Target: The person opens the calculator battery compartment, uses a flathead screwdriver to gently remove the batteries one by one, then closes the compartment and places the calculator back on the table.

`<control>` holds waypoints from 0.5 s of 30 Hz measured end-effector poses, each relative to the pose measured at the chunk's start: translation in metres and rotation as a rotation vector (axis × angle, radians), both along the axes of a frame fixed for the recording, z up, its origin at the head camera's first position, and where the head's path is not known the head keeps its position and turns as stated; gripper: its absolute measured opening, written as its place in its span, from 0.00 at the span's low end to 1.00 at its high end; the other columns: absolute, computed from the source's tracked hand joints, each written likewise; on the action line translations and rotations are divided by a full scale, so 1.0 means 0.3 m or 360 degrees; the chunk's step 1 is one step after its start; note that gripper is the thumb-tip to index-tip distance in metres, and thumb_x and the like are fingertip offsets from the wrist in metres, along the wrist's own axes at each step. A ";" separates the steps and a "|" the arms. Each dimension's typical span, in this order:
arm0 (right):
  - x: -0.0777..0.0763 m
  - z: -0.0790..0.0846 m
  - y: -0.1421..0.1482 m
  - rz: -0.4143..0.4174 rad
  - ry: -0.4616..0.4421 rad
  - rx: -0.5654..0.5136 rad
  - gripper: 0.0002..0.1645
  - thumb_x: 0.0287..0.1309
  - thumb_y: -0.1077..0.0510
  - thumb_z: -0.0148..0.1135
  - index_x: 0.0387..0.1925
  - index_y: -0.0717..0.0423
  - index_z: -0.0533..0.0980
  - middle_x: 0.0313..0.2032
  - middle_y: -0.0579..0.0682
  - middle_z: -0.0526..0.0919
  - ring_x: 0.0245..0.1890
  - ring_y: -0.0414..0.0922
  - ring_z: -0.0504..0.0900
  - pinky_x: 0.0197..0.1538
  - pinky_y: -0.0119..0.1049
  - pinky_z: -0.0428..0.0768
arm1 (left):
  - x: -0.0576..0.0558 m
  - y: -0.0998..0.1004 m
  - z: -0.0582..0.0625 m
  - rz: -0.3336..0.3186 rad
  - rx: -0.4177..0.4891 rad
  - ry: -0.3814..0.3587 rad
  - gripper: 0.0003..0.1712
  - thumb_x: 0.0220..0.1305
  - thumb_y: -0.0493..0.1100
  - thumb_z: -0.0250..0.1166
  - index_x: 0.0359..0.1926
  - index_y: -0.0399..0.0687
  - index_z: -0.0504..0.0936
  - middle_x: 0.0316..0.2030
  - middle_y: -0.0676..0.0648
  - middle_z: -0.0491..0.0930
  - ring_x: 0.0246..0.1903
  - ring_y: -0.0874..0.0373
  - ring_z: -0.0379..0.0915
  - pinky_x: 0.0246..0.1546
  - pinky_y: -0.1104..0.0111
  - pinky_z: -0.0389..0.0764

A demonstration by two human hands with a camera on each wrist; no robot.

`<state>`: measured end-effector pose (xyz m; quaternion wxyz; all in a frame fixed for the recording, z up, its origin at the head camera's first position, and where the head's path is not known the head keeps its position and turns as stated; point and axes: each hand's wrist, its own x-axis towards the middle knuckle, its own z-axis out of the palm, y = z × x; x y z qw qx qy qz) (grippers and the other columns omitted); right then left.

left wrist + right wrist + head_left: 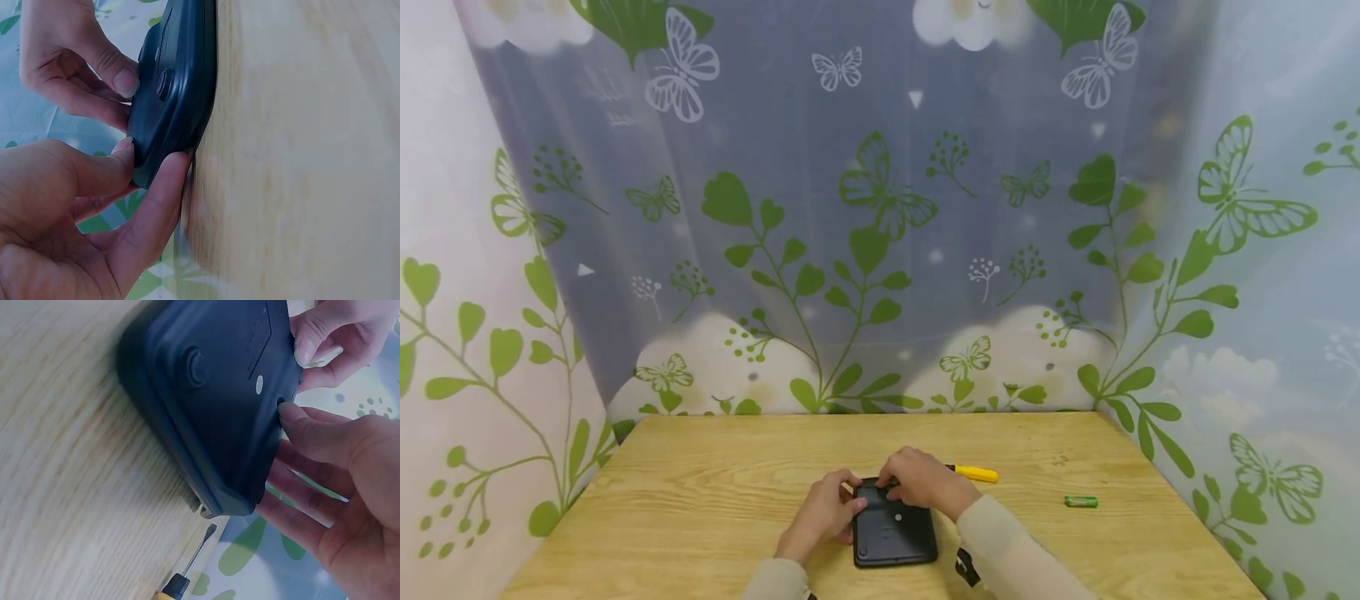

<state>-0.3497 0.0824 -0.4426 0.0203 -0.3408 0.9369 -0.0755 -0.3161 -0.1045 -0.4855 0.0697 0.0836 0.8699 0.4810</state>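
Note:
A flat black calculator-like device (895,537) lies on the table with its underside up. Round feet, a rectangular label outline and a small pale dot show on that face. My left hand (826,512) grips its far left corner, thumb on top and fingers against the side, as the left wrist view shows. At the far edge is my right hand (925,479); in the right wrist view its thumb (312,434) presses beside a small hole near the edge, with the fingers curled round below. The device's front face is hidden.
A screwdriver (976,474) with a yellow and black handle lies just beyond the right hand, its flat metal tip (210,532) close to the device. Farther right on the wooden table (722,492) is a green battery (1081,502). Patterned curtains (880,275) enclose the table's back and sides.

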 end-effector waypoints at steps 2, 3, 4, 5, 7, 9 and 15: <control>0.003 0.001 0.005 0.0018 0.0004 -0.0010 0.14 0.54 0.58 0.68 0.44 0.45 0.84 0.43 0.41 0.86 0.46 0.40 0.83 0.47 0.34 0.84 | 0.001 0.003 -0.004 0.0005 0.0004 0.0000 0.15 0.63 0.36 0.63 0.50 0.40 0.75 0.32 0.42 0.76 0.18 0.55 0.76 0.16 0.65 0.83; 0.004 0.001 0.007 0.0025 0.0009 -0.0015 0.14 0.54 0.58 0.68 0.44 0.45 0.84 0.43 0.41 0.86 0.45 0.40 0.83 0.46 0.34 0.84 | 0.002 0.003 -0.005 0.0008 0.0005 0.0002 0.15 0.62 0.36 0.63 0.50 0.40 0.75 0.31 0.43 0.76 0.18 0.55 0.76 0.16 0.65 0.83; 0.006 0.002 0.009 0.0032 0.0014 -0.0020 0.13 0.55 0.57 0.68 0.44 0.45 0.83 0.43 0.41 0.86 0.45 0.40 0.83 0.46 0.34 0.84 | 0.001 0.003 -0.007 0.0010 0.0005 0.0004 0.15 0.62 0.36 0.63 0.50 0.40 0.75 0.31 0.43 0.76 0.18 0.55 0.76 0.16 0.65 0.83; 0.007 0.001 0.011 0.0043 0.0019 -0.0031 0.13 0.55 0.57 0.67 0.44 0.45 0.83 0.43 0.41 0.86 0.45 0.40 0.83 0.46 0.34 0.84 | 0.001 0.002 -0.009 0.0013 0.0006 0.0006 0.15 0.62 0.36 0.63 0.50 0.40 0.75 0.31 0.43 0.76 0.17 0.55 0.76 0.16 0.65 0.83; 0.010 0.001 0.016 0.0052 0.0029 -0.0067 0.12 0.56 0.57 0.67 0.44 0.45 0.83 0.43 0.41 0.86 0.44 0.39 0.83 0.45 0.34 0.84 | 0.000 0.001 -0.009 0.0016 0.0014 0.0010 0.15 0.62 0.36 0.63 0.50 0.40 0.75 0.31 0.43 0.76 0.17 0.55 0.76 0.16 0.64 0.83; 0.013 -0.002 0.024 0.0039 0.0056 -0.0120 0.11 0.57 0.56 0.66 0.43 0.45 0.83 0.43 0.41 0.86 0.44 0.40 0.83 0.44 0.35 0.84 | -0.003 -0.002 -0.011 0.0016 0.0022 0.0022 0.15 0.62 0.35 0.63 0.50 0.40 0.75 0.31 0.42 0.76 0.17 0.55 0.76 0.15 0.64 0.83; 0.040 0.007 0.059 -0.0072 0.0161 -0.0270 0.12 0.55 0.54 0.68 0.43 0.48 0.83 0.42 0.45 0.85 0.45 0.45 0.82 0.43 0.41 0.84 | -0.006 0.002 -0.014 0.0010 0.0032 0.0035 0.15 0.62 0.35 0.64 0.50 0.39 0.75 0.30 0.43 0.76 0.17 0.54 0.76 0.15 0.64 0.83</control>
